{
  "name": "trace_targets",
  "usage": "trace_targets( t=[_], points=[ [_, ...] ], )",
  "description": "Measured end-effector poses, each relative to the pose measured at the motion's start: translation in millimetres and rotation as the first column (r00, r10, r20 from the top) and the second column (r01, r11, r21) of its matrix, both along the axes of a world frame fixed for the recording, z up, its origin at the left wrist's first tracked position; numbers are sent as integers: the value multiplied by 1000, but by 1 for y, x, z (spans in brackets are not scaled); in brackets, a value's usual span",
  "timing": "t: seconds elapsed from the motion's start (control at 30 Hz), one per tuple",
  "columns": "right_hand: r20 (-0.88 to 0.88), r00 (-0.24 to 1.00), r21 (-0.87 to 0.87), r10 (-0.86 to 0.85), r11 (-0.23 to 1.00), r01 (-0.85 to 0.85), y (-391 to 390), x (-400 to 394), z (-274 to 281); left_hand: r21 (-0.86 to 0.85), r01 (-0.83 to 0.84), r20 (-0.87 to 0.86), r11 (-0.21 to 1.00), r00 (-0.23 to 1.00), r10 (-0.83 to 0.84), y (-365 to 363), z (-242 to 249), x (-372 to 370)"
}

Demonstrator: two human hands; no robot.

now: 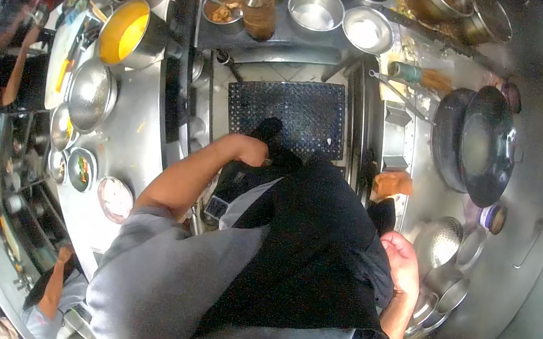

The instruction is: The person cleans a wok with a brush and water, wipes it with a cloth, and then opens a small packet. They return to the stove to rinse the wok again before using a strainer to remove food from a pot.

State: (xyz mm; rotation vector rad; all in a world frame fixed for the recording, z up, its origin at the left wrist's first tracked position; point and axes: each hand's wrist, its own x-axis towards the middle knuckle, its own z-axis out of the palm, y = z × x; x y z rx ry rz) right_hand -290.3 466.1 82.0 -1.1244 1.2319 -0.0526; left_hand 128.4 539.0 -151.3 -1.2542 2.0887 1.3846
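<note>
My left hand is closed in a fist in front of my black apron, its knuckles forward and the inside of the grip hidden. Low at my right side, close by the apron's edge, my right hand has its fingers curled in. What either hand holds, if anything, I cannot tell. Beyond the right hand, an orange-brown cloth lies at the stove's edge. A perforated metal ladle and a steel pot are just to its right.
A black rubber mat covers the floor ahead. Steel bowls and a red-capped bottle stand on the far counter. Woks are on the right. The left counter bears a yellow-filled pot and a plate. Another person's arm shows lower left.
</note>
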Motion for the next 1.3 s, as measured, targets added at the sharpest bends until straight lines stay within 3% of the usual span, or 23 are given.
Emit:
trace_targets(
  t=[0.1,0.17,0.27,0.3,0.33,0.37,0.4,0.43,0.47,0.5,0.6,0.67,0.8,0.83,0.87,0.9,0.97,1.03,1.07,1.1,1.17,1.23,1.3],
  points=[
    [17,999,-35,46,998,-46,2,-4,-2,186,-193,-7,963,980,198,3,16,-10],
    [39,997,-63,65,996,-62,1,-5,-5,-56,-262,-352,963,908,226,16,-4,-10],
    [74,997,-87,23,996,-17,3,-10,-11,-141,-238,-339,961,923,179,26,-89,-24],
    [76,995,-131,68,990,-57,3,-7,-10,-297,-308,-272,904,934,229,23,-70,-33],
    [71,992,-179,102,980,-88,3,-6,-9,-472,-149,-301,869,954,0,26,-92,-26],
    [109,992,-168,68,985,-49,4,-8,-8,-243,-232,-185,942,964,190,12,-41,-37],
    [151,988,-156,32,988,-8,4,-9,-9,-166,-482,-97,860,876,473,10,-11,-49],
    [185,983,-185,5,982,30,5,-10,-11,-199,-462,-82,864,887,455,11,-20,-44],
    [185,982,-204,-47,975,85,8,-11,-11,-198,-395,-50,897,918,393,0,33,-50],
    [226,960,-124,-163,973,195,9,-14,-11,-199,-450,-38,871,891,452,7,-7,-43],
    [297,885,-31,-359,922,385,21,-30,-26,-158,-339,21,928,938,346,-12,9,-41],
    [303,919,-165,-251,936,310,28,-37,-38,-167,-218,54,962,972,229,-34,29,-44],
    [356,916,-82,-185,970,228,38,-45,-92,-149,32,161,988,987,-7,-90,24,-38],
    [398,903,-19,-162,983,185,33,-48,-107,-203,62,276,977,961,-4,-113,95,-71],
    [409,895,-14,-180,979,203,26,-43,-118,-300,-81,115,951,986,120,-130,84,-67],
    [438,892,-58,-112,987,153,16,-33,-126,-458,-73,24,886,995,94,-156,95,-78],
    [475,879,-162,24,985,61,-16,-5,-139,-454,-72,114,888,984,139,-216,99,-93],
    [489,859,-266,151,964,-18,-54,21,-148,-589,-137,-23,796,988,153,-279,104,-113],
    [491,847,-315,207,948,-49,-73,31,-151,-547,-105,77,830,981,176,-313,119,-133],
    [497,851,-314,171,949,-8,-93,39,-137,-568,-113,83,816,978,193,-351,106,-139],
    [93,995,-542,25,840,29,-128,45,-107,-580,-70,94,812,984,152,-406,68,-153],
    [162,925,-633,-343,683,364,-160,38,-88,-619,89,382,781,903,199,-449,29,-172],
    [109,762,-763,-639,438,476,-190,30,-82,-571,108,378,813,914,145,-469,2,-173]
  ],
)
